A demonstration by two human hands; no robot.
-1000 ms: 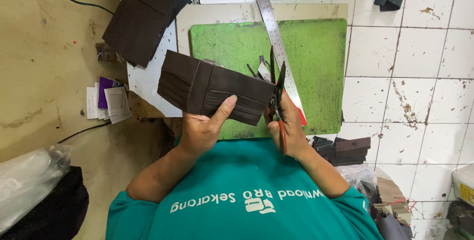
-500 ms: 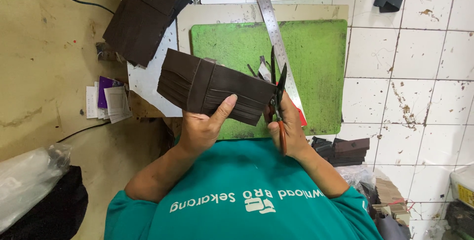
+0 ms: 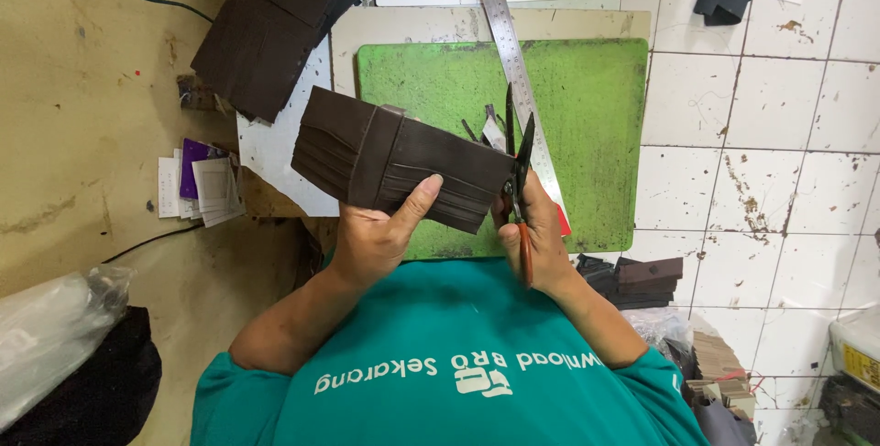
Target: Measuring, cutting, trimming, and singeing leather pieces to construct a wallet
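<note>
My left hand [image 3: 380, 237] grips a dark brown leather wallet panel [image 3: 394, 159] with stitched card slots, thumb pressed on its lower edge. My right hand [image 3: 539, 240] holds scissors [image 3: 518, 160] with orange handles. The blades stand apart at the panel's right edge. Both hands hover over a worn green cutting mat [image 3: 587, 107].
A steel ruler [image 3: 515, 70] lies slanted across the mat. A stack of dark leather pieces [image 3: 270, 24] sits at the upper left. Paper cards [image 3: 197, 185] lie on the floor at left, and leather scraps [image 3: 642, 279] at right. A clear plastic bag [image 3: 50, 336] lies lower left.
The scissors have shifted slightly along the panel's right edge. The wallet panel and my left hand stay nearly still.
</note>
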